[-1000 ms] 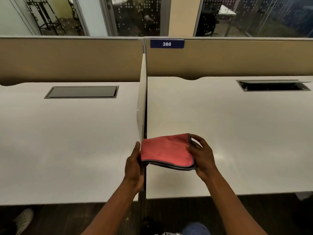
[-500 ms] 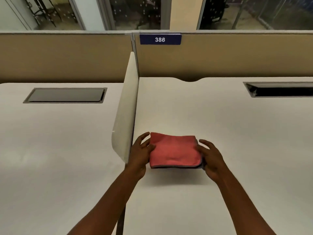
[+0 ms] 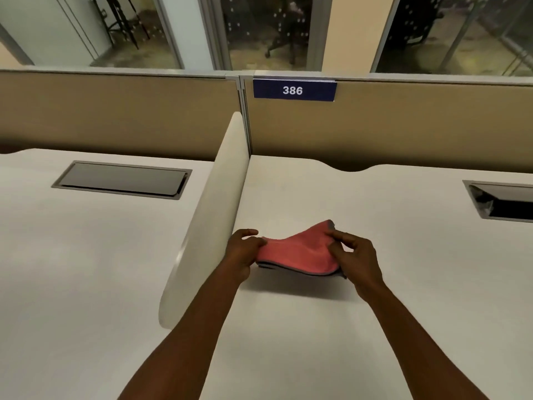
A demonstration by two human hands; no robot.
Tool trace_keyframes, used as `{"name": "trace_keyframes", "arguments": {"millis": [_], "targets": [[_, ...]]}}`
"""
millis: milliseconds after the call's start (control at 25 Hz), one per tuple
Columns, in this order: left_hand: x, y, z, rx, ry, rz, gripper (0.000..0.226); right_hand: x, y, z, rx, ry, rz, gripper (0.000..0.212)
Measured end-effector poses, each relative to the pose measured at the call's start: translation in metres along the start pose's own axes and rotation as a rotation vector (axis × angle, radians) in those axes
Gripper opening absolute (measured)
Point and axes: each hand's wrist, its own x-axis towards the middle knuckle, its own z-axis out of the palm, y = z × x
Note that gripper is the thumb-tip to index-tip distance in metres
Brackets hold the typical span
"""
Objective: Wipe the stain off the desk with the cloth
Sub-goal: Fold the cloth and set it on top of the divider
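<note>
A folded pink cloth with a grey edge is held just above the white desk to the right of the divider. My left hand pinches its left end. My right hand grips its right end, and the far right corner is lifted. The cloth sags in the middle and throws a shadow on the desk below. I cannot make out any stain on the desk surface.
A white rounded divider panel stands right beside my left hand. An open cable hatch lies at the far right, a shut one on the left desk. A tan partition with a "386" sign closes the back.
Both hands carried the cloth from the desk's front edge further in over the right desk. The cloth went from flat to raised at its far right corner.
</note>
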Motion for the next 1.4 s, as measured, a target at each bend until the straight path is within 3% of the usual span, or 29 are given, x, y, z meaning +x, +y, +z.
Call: {"name": "trace_keyframes", "arguments": {"millis": [160, 280, 440, 640, 800, 1000, 1160, 1320, 1400], "targets": [[0.041, 0.046, 0.015, -0.096, 0.133, 0.170, 0.025, 0.068, -0.027, 0.012, -0.022, -0.060, -0.077, 0.042], [0.072, 0.088, 0.029, 0.018, 0.243, 0.409, 0.021, 0.124, -0.049, 0.038, 0.057, -0.092, -0.121, 0.050], [0.109, 0.124, 0.037, 0.286, 0.184, 0.600, 0.029, 0.181, -0.065, 0.068, 0.175, -0.078, -0.111, 0.051], [0.159, 0.099, 0.036, 0.838, 0.153, 0.529, 0.017, 0.195, -0.033, 0.095, -0.349, 0.013, 0.020, 0.037], [0.170, 0.093, 0.047, 0.736, 0.332, 0.529, 0.034, 0.194, -0.027, 0.105, -0.286, 0.162, 0.030, 0.031], [0.178, 0.105, 0.058, 0.884, 0.350, 0.398, 0.040, 0.204, -0.034, 0.105, -0.271, 0.039, 0.138, 0.030], [0.185, 0.109, 0.063, 0.912, 0.322, 0.508, 0.032, 0.206, -0.026, 0.106, -0.274, -0.014, 0.067, 0.038], [0.188, 0.120, 0.062, 0.796, 0.294, 0.717, 0.036, 0.206, -0.029, 0.110, -0.226, 0.047, -0.115, 0.043], [0.190, 0.122, 0.060, 0.851, 0.278, 0.744, 0.042, 0.209, -0.031, 0.109, -0.226, 0.044, -0.139, 0.049]]}}
